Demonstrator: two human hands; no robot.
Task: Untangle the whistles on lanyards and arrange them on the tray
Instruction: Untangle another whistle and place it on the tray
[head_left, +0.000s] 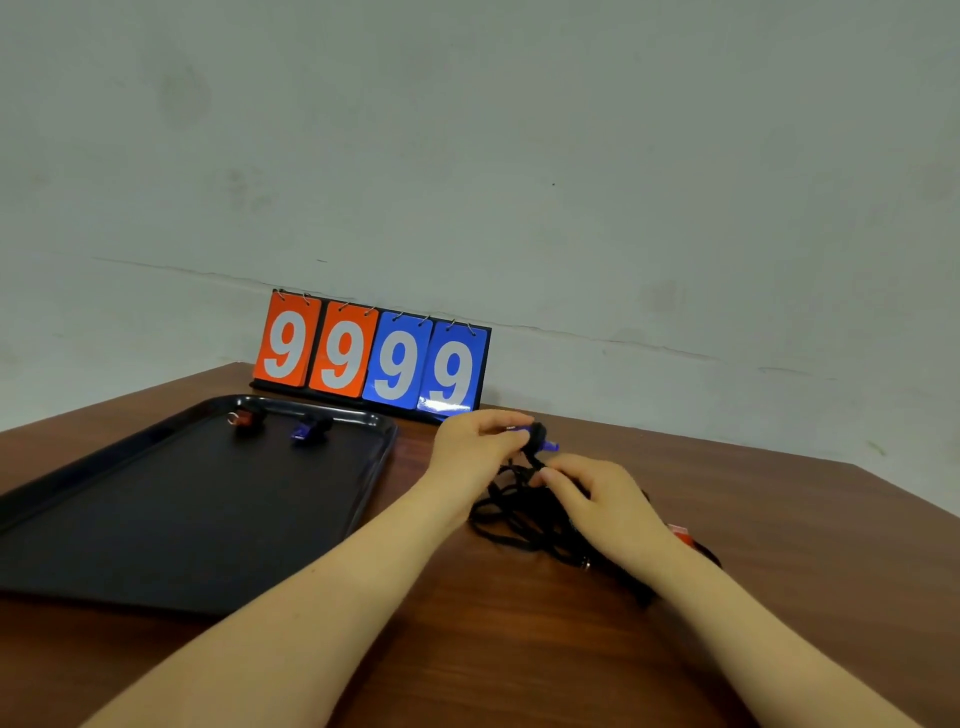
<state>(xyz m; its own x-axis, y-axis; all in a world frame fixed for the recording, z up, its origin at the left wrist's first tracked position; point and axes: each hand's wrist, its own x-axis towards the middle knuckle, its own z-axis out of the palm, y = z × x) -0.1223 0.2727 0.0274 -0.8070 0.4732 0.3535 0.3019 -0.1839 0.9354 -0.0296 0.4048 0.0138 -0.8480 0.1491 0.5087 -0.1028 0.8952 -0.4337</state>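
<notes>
A black tray (156, 519) lies on the left of the brown table. At its far end sit a red whistle (244, 418) and a blue whistle (306, 430), each with its black cord bundled up. My left hand (475, 441) pinches another blue whistle (543, 440) just right of the tray. My right hand (597, 499) grips the black lanyard cord (519, 525) below that whistle. The cord runs into a tangled pile on the table. A red whistle (679, 532) peeks out behind my right wrist.
A flip scoreboard (371, 358) showing 9 9 9 9 in orange and blue stands against the wall behind the tray. The table (779, 519) reaches to the right edge and toward me. A small metal ring (586, 564) lies in the cord pile.
</notes>
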